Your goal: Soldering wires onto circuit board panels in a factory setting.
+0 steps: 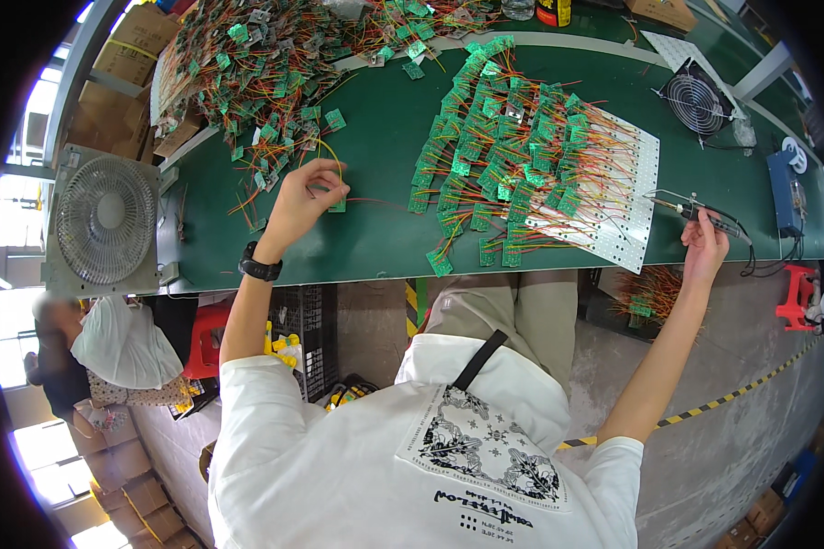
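My left hand (311,194) is raised over the green work surface, thumb and fingers pinched on a small green circuit board (339,207). A yellow wire (331,150) arcs up from these fingers, and a reddish wire stretches to the right. Most of that board is hidden by the hand. On the right, my right hand (706,245) grips a soldering iron (716,220) by its handle, its tip toward a white perforated plate (630,245). Rows of wired green circuit boards (494,174) lie left of the plate, their red and yellow wires running onto its holes.
A big heap of wired circuit boards (265,73) covers the back left. A white box fan (110,203) stands at the left edge, a black round fan (696,102) at the back right. Beside it are a blue device (784,190) and a solder spool (794,154).
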Demonstrator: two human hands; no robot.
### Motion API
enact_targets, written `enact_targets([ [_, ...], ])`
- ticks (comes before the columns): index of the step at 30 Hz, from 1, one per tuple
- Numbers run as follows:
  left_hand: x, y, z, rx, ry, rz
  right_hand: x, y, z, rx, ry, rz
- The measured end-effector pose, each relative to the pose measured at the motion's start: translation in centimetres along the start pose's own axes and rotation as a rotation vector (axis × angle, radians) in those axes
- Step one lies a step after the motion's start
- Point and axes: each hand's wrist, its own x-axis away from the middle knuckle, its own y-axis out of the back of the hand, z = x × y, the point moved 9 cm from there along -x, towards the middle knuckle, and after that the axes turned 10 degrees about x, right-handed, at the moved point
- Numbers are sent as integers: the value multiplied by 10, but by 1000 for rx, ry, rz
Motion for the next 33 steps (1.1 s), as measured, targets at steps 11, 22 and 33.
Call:
enact_targets([
  [11,4,-20,-21,-158,-142,-182,1,0,-1,22,-11,-17],
  [22,43,-20,-73,-615,-509,-287,0,-1,-1,-7,5,-26],
  [33,-2,-13,-44,-435,-375,162,1,-3,2,-12,-3,-19],
])
